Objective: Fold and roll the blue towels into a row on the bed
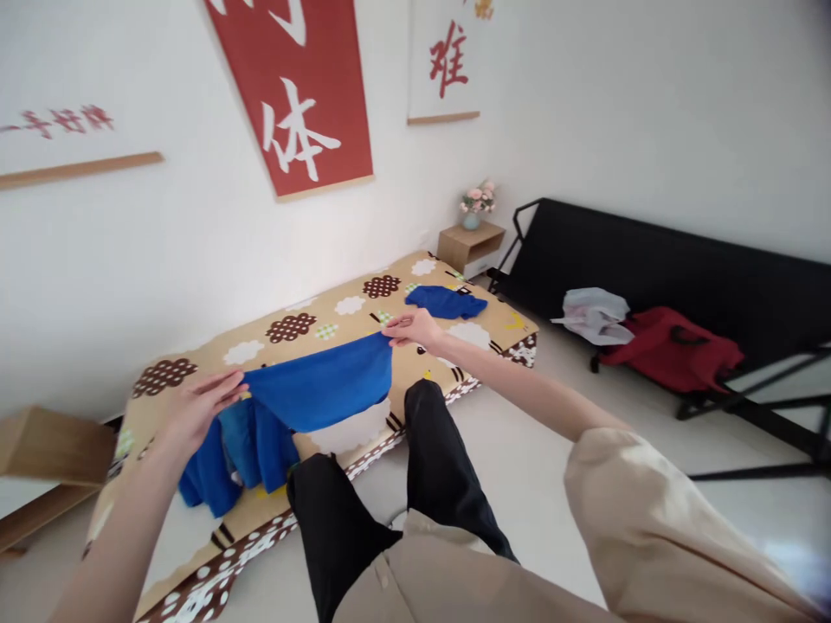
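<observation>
A blue cloth (325, 381) is stretched between my hands above a bed with a patterned beige cover (351, 324). My left hand (206, 405) pinches its left corner, and my right hand (412, 329) pinches its upper right corner. Below and beside my left hand, more blue cloth (217, 459) lies bunched at the front of the bed; whether it joins the held piece I cannot tell. Another crumpled blue cloth (447, 301) rests on the bed, just beyond my right hand.
A wooden nightstand (458, 247) with a flower vase (472, 221) stands past the bed's far end. At right, a black folding frame (649, 260) bears a white plastic bag (594, 316) and a red bag (675, 346). Another wooden cabinet (61, 446) is at left.
</observation>
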`<state>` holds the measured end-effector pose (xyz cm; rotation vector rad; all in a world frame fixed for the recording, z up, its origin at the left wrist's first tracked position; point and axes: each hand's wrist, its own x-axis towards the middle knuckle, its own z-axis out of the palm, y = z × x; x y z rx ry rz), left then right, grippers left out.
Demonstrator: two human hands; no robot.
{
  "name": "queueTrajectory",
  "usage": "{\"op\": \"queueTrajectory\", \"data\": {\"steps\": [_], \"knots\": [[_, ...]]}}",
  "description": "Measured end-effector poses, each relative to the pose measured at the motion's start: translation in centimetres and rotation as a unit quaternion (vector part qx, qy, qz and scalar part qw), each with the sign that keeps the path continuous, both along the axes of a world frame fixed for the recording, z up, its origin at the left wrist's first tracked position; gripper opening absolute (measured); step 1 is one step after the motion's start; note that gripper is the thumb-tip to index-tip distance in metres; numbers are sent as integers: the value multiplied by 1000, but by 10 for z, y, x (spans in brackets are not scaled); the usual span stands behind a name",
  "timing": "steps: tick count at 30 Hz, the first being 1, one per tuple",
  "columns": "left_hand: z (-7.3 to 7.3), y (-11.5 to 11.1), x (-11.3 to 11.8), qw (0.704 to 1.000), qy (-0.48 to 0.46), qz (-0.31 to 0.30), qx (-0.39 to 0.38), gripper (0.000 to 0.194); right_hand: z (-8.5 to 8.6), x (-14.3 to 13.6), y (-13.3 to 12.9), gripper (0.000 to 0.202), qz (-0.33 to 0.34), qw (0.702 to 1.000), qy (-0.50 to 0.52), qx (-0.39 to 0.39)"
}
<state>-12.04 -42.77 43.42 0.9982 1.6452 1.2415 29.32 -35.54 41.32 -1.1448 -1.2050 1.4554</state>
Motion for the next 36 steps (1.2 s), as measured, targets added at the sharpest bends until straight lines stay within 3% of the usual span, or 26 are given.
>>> {"op": "queueTrajectory", "data": {"steps": [6,11,15,18,21,24,27,31,34,36], "knots": [[-51,36,-7,998,-10,-17,-54,20,-41,-1,34,34,21,999,-7,-44],[-88,79,-4,996,-44,-21,-70,23,-75,-16,76,29,2,997,-7,-73],[-98,128,5,998,-54,26,-23,28,-87,-42,123,23,-64,996,12,-65],[-94,158,9,994,-32,59,89,35,-85,-58,154,21,-99,994,33,18],[-95,167,7,976,15,80,200,43,-85,-61,171,30,-119,983,45,131],[-118,153,2,968,69,96,220,46,-104,-55,172,43,-124,978,17,167],[-171,127,-2,978,115,74,160,47,-154,-48,157,44,-108,985,-25,136],[-280,93,-2,988,155,21,12,41,-257,-49,116,26,-103,988,-118,17],[-359,72,4,966,186,-24,-180,32,-334,-55,79,18,-105,971,-181,-118],[-396,61,8,944,188,-43,-270,30,-372,-59,58,25,-99,960,-193,-174]]}}
